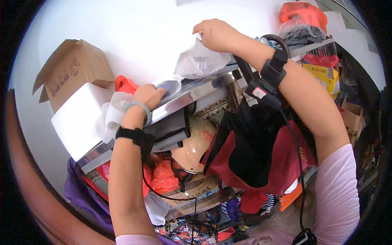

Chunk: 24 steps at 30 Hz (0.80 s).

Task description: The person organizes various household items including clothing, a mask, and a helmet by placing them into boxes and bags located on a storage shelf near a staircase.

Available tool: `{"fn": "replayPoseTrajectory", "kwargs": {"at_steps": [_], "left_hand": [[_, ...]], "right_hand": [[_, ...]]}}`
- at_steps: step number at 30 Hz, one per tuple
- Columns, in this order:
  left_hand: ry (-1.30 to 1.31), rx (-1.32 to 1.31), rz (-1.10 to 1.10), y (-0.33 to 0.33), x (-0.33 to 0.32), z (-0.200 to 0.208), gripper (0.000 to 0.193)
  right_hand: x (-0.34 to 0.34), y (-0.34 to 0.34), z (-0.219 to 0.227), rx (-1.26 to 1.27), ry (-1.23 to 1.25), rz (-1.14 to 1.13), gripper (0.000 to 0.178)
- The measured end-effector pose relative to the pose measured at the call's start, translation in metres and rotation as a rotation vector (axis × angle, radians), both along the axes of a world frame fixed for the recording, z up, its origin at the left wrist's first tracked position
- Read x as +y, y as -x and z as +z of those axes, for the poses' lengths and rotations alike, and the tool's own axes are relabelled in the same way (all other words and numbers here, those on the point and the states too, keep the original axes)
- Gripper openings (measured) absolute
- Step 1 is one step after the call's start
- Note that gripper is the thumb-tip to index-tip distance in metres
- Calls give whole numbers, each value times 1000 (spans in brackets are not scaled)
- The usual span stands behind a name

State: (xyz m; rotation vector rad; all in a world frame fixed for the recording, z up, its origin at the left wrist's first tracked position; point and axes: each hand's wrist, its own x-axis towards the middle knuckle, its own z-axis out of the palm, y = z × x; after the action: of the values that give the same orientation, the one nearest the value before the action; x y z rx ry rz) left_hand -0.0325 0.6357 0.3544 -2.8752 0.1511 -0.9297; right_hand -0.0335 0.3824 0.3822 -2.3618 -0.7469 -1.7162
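Note:
My right hand (216,34) is raised against the white wall, its fingers pinched on the top of a translucent white plastic bag (201,63). The bag hangs at the metal top shelf (196,90), and what is inside is not clear. Lower and to the left, my left hand (149,96) is closed at the shelf's edge beside a clear plastic packet (170,85) with something grey in it. Its fingertips are partly hidden, so whether they grip the packet is uncertain. A crumpled whitish plastic bag (112,116) lies by my left wrist.
An opened cardboard box (77,73) and a white box (81,120) stand at the shelf's left end. Below my right arm hangs a dark red and black bag (261,159). Under the shelf sits a beige helmet (198,145). An orange bag (304,16) lies at the far right.

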Motion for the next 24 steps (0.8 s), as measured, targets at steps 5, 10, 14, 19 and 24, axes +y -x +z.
{"fn": "replayPoseTrajectory", "kwargs": {"at_steps": [5,10,14,19,24], "left_hand": [[97,-228,-225,1,35,7,39],[727,-128,-359,23,39,11,34],[486,-191,-428,36,38,2,35],[361,-196,-558,26,40,-11,37],[364,-26,-241,26,-1,-12,48]], "right_hand": [[-4,-1,15,-4,-238,4,29],[-16,-5,24,-115,-378,94,25],[-22,-4,33,-151,-374,108,30],[-4,-6,24,-151,-232,120,29],[-8,1,27,-55,-238,133,32]]}}
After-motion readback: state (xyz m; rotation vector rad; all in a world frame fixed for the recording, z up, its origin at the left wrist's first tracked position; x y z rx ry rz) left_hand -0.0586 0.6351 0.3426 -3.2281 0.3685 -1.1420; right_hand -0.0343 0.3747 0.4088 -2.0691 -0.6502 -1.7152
